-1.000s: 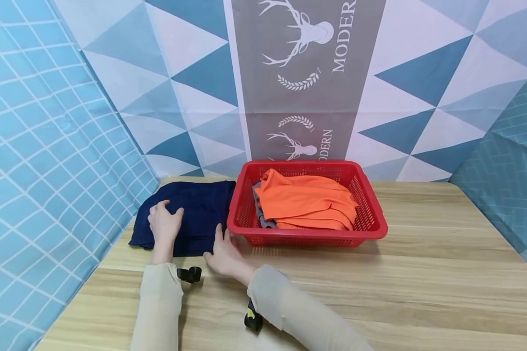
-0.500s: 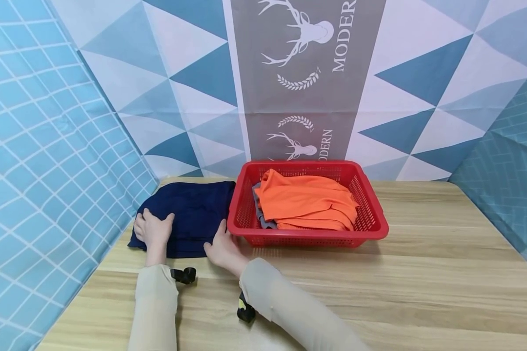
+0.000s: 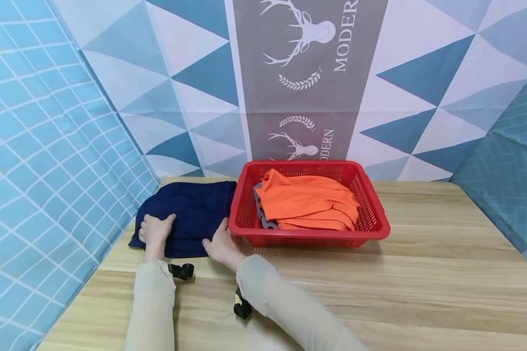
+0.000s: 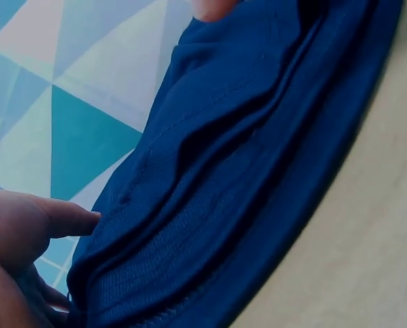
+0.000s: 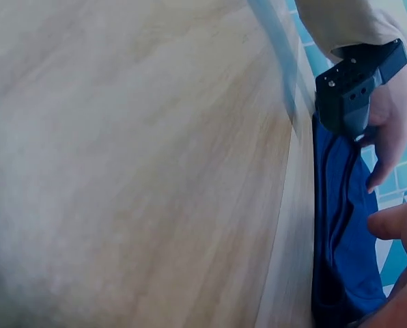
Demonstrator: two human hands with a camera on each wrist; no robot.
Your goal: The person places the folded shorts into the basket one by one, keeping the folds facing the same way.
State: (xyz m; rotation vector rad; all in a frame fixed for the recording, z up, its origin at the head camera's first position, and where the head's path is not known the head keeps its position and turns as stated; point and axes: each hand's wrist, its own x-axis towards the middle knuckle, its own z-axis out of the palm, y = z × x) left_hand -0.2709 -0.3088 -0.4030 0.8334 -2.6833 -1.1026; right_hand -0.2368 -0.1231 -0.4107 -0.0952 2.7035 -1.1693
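A folded navy blue garment (image 3: 193, 209) lies at the left of the table, with layered folds along its front edge. My left hand (image 3: 155, 232) is at its front left part, thumb pointing right and fingers toward the left edge. In the left wrist view the left thumb (image 4: 70, 217) reaches to the cloth's edge. At the garment's front right corner is my right hand (image 3: 221, 245), thumb apart from the fingers, its fingers partly hidden beside the red basket (image 3: 307, 234). The right thumb (image 5: 391, 222) overlaps the garment in the right wrist view.
Inside the basket, a folded orange garment (image 3: 307, 200) lies over a grey cloth (image 3: 263, 217). Patterned sheets (image 3: 193, 87) rise behind the wooden table (image 3: 404, 292) and along its left side. A black wrist camera (image 3: 182, 271) sits on the left wrist.
My left hand has moved left and slightly nearer over the navy garment, lowering toward its left edge. The right hand has shifted slightly left. The basket stays in place.
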